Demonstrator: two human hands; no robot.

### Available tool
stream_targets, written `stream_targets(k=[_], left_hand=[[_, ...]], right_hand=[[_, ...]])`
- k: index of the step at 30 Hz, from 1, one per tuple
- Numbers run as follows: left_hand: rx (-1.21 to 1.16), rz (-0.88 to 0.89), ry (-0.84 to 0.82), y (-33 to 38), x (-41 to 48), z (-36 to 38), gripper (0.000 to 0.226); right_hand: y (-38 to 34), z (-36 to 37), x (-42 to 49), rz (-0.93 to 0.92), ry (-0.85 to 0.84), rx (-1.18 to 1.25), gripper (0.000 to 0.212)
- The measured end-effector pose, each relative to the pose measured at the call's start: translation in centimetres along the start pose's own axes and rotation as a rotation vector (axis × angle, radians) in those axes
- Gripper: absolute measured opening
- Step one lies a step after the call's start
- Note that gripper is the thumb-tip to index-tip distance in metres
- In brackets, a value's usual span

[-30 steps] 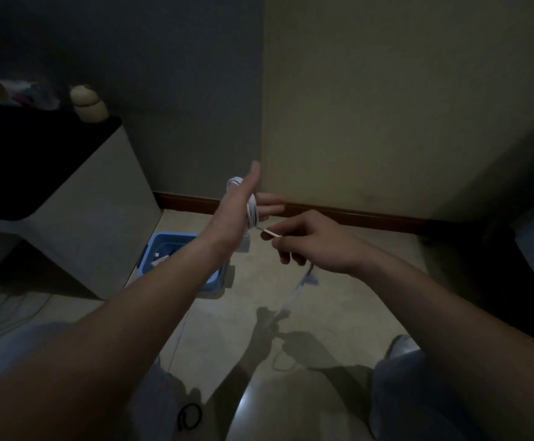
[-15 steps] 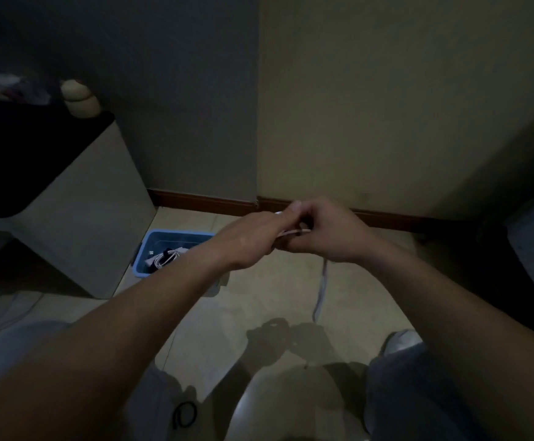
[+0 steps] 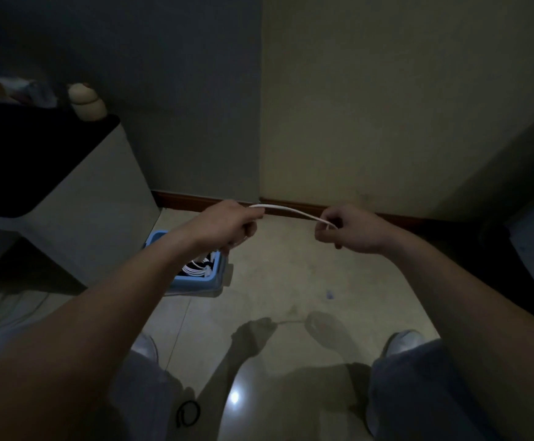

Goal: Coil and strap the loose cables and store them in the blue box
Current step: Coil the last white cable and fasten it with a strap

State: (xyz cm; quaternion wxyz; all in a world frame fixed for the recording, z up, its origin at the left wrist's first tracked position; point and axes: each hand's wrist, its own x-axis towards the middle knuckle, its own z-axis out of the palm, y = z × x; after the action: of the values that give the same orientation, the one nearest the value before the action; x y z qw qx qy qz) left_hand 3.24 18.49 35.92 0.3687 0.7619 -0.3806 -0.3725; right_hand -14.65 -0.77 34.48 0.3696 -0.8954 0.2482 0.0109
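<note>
Above the floor, just right of the blue box (image 3: 195, 283), the left hand (image 3: 227, 226) and right hand (image 3: 348, 229) each pinch the white cable (image 3: 291, 211) stretched between them; a slack pinch could drop it uncoiled.

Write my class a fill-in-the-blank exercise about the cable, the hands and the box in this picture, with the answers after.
1. The cable stretched between the left hand and the right hand is ____ in colour.
2. The box on the floor is ____ in colour.
3. The box is partly hidden behind the person's ____ arm.
4. Coiled cables lie ____ the box.
Answers: white; blue; left; inside.
</note>
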Motion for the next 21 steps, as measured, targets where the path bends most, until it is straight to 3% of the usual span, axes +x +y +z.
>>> stream_targets(k=[3, 6, 9, 13, 17, 21], left_hand=[[-0.001, -0.057, 0.032, -0.3, 0.0, 0.1, 0.046], [-0.007, -0.07, -0.085, -0.5, -0.1, 0.6, 0.048], [-0.157, -0.06, -0.194, 0.0, -0.2, 0.8, 0.048], [-0.39, -0.041, -0.302, 0.6, -0.2, 0.6, 0.048], [-0.562, -0.058, -0.307, 1.1, -0.1, 0.2, 0.045], [-0.73, -0.039, -0.349, 1.8, -0.5, 0.4, 0.041]], right_hand=[[-0.7, 0.2, 0.0, -0.041, 0.073, 0.257, 0.022], [-1.6, 0.5, 0.1, -0.088, 0.154, 0.415, 0.026], [-1.4, 0.7, 0.4, -0.063, 0.275, 0.429, 0.027], [-1.2, 0.9, 1.1, 0.018, 0.311, 0.439, 0.027], [-1.6, 0.9, 1.3, 0.103, 0.374, 0.505, 0.025], [-2.1, 1.0, 0.8, 0.109, 0.318, 0.467, 0.025]])
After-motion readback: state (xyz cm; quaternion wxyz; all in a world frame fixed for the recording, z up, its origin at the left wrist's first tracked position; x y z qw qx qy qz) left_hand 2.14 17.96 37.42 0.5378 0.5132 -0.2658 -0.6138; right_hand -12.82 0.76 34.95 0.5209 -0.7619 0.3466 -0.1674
